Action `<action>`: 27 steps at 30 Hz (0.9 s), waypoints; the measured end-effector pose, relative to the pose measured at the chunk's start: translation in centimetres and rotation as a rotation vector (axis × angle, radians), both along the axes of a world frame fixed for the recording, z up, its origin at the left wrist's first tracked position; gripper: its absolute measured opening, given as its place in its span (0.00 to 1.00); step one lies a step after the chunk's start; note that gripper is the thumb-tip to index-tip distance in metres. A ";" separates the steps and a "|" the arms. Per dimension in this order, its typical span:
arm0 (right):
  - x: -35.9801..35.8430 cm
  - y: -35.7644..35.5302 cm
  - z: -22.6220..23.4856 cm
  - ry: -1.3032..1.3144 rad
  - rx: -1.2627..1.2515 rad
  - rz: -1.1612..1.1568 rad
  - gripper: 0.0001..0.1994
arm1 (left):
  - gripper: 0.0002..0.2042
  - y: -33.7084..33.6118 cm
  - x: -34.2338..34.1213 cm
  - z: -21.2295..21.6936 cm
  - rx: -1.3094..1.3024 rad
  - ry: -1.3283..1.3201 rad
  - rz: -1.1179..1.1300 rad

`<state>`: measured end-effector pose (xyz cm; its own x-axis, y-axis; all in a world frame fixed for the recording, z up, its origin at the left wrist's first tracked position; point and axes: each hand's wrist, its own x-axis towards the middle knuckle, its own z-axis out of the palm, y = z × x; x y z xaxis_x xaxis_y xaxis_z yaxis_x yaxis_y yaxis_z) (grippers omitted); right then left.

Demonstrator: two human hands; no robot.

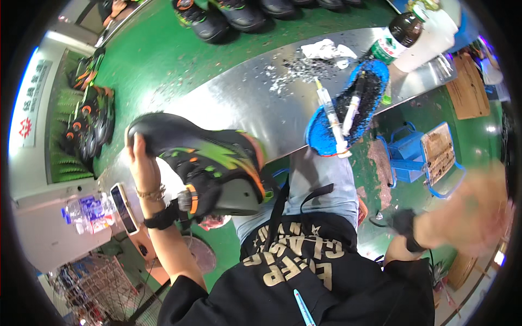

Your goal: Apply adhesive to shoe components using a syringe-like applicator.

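Note:
A black, green and orange sports shoe [217,163] is tilted over the near edge of the metal work surface [217,98]. My left hand [142,169] is closed around its toe, the dark heel end toward my lap. Out to the right, away from the bench, my right hand [467,212] is smeared by motion, so its fingers cannot be read. Between the hands, a blue shoe-shaped tray [315,136] with a dark lining lies on the metal surface. Two syringes rest in it, one long and pale [330,111], the other shorter [352,111].
Several more shoes [244,19] stand along the far green table; others [92,119] sit at the left. A dark bottle [399,35] and a white jug [435,41] stand far right. Crumpled tissue [326,50] and scraps lie nearby. A blue stool [408,155] is on the floor.

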<state>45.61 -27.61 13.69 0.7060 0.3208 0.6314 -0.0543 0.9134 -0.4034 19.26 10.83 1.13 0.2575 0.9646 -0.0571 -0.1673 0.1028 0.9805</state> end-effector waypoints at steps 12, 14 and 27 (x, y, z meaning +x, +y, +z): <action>2.2 7.1 -13.9 -1.112 -1.646 -0.844 0.27 | 0.18 0.9 -1.4 -2.0 0.090 0.018 -0.038; 2.5 7.3 -13.9 -1.087 -1.670 -0.795 0.27 | 0.18 0.9 -0.9 -1.7 0.110 0.047 0.039; 2.8 3.4 -12.4 -0.103 -1.236 -0.299 0.16 | 0.27 -1.9 2.8 3.7 0.434 0.107 -0.362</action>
